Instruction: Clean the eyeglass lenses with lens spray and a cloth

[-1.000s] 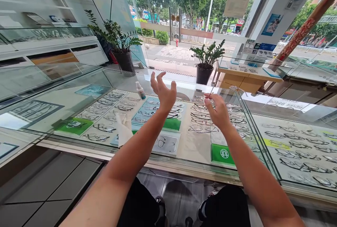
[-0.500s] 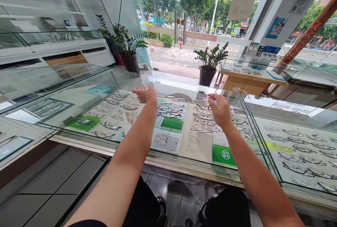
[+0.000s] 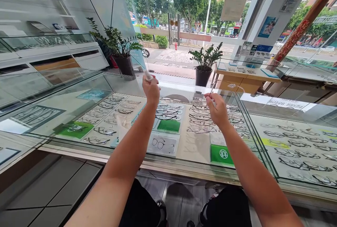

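My left hand (image 3: 151,88) is closed around a small whitish bottle (image 3: 148,75), its top tilted up above the fingers. Most of the bottle is hidden by the hand. Over the right part of the glass display counter (image 3: 196,154), my right hand (image 3: 216,107) pinches a thin-rimmed pair of eyeglasses (image 3: 231,85) by one temple. The eyeglasses are held up in the air, and their lenses are hard to make out against the background. A pale cloth (image 3: 122,126) lies on the counter left of my left forearm.
Rows of eyeglass frames (image 3: 202,117) are displayed in the counter, along with green display cards (image 3: 221,154). Another glass case section (image 3: 302,149) adjoins at right. Two potted plants (image 3: 204,76) stand beyond the counter, before a glass door.
My left hand has risen and turned, bringing the bottle up higher. My right hand still holds the eyeglasses in nearly the same place. The view has shifted slightly.
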{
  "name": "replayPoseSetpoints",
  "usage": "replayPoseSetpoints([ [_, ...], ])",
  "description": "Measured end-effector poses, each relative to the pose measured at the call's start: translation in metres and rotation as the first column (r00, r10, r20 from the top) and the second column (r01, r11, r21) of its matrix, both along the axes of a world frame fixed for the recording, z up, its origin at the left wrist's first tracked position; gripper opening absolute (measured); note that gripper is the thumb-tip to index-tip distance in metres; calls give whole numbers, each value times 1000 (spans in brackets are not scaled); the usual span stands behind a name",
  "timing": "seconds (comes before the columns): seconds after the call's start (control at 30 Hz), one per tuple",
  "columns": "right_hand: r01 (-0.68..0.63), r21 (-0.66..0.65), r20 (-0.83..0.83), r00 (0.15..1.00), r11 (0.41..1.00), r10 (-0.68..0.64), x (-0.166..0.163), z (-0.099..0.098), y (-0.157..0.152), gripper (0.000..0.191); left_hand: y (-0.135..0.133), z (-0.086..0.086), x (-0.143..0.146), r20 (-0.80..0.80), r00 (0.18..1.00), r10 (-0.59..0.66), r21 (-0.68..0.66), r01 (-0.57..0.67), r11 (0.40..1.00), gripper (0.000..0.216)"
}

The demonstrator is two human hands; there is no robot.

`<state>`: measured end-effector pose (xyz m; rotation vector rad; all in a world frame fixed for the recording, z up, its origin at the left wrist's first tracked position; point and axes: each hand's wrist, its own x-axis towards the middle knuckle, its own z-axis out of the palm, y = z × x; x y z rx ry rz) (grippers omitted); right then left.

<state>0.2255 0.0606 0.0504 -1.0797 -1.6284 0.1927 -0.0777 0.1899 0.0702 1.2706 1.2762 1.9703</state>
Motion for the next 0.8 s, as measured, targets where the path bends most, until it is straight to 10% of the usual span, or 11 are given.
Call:
replayPoseSetpoints([
  [0.07, -26, -28, -30, 999, 999, 25, 0, 2, -1, 38, -18, 8, 23, 114, 946, -302, -48, 309, 950, 32],
  [0.17, -78, -92, -86, 994, 993, 70, -2, 6, -4, 38, -48, 18, 51, 179, 732, -657, -152, 680, 717, 67],
  [0.37, -196, -148, -153, 973, 969, 173, -4, 11, -8, 39, -76, 23, 70, 205, 493, -846, -222, 865, 450, 94],
  [0.8, -438, -302, -243, 894, 847, 376, -13, 14, -11, 50, -79, -8, 101, -43, 668, -743, -205, 722, 661, 61],
])
